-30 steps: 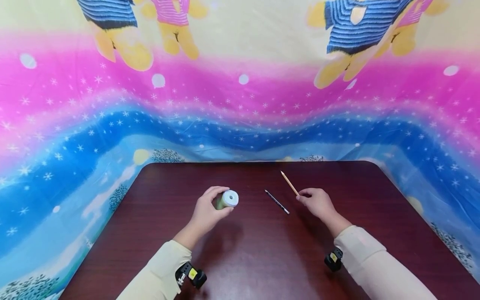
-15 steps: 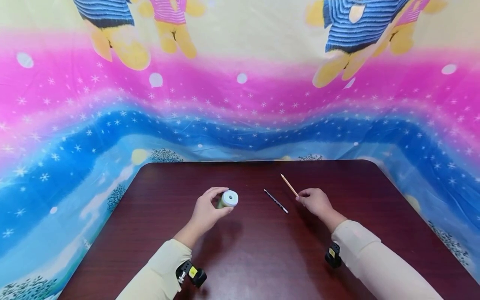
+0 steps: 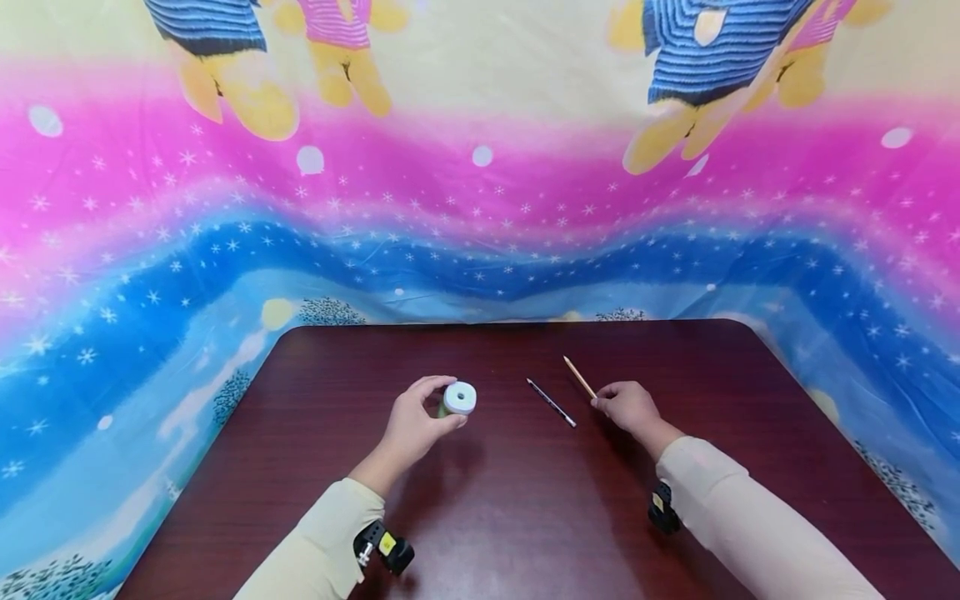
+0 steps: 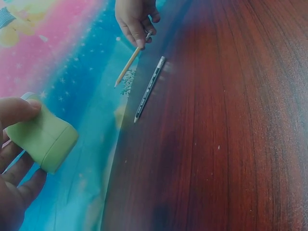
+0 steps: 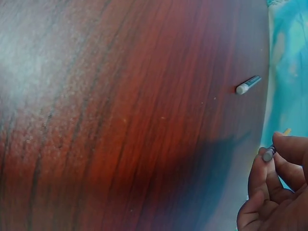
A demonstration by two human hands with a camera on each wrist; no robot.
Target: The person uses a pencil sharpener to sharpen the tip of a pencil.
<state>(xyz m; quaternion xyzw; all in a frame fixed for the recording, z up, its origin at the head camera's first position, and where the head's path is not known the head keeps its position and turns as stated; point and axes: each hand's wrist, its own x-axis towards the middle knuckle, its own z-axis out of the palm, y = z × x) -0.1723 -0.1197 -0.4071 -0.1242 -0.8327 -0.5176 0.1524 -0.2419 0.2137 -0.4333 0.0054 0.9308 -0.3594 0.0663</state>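
Observation:
My left hand (image 3: 412, 421) grips a green pencil sharpener (image 4: 43, 137) between thumb and fingers, above the table's left half. Its white face (image 3: 460, 398), with a round hole in the middle, shows in the head view. On the right, my right hand (image 3: 630, 407) pinches a yellow pencil (image 3: 579, 377) near its rear end, the sharpened tip pointing away and to the left. The pencil's end (image 5: 269, 155) pokes out between thumb and fingers in the right wrist view. Between the two hands a dark patterned pencil (image 3: 551, 403) with a whitish end lies on the tabletop.
The dark red-brown wooden table (image 3: 510, 517) has rounded far corners. Behind and beside it hangs a colourful cloth (image 3: 480, 200) with printed bears and snowflakes. A small black camera mount (image 3: 384, 546) sits at the left wrist, another mount (image 3: 663, 507) at the right.
My right hand and forearm have shifted slightly, and the yellow pencil's tip has come lower and nearer to me. The left hand keeps its hold on the sharpener, almost still.

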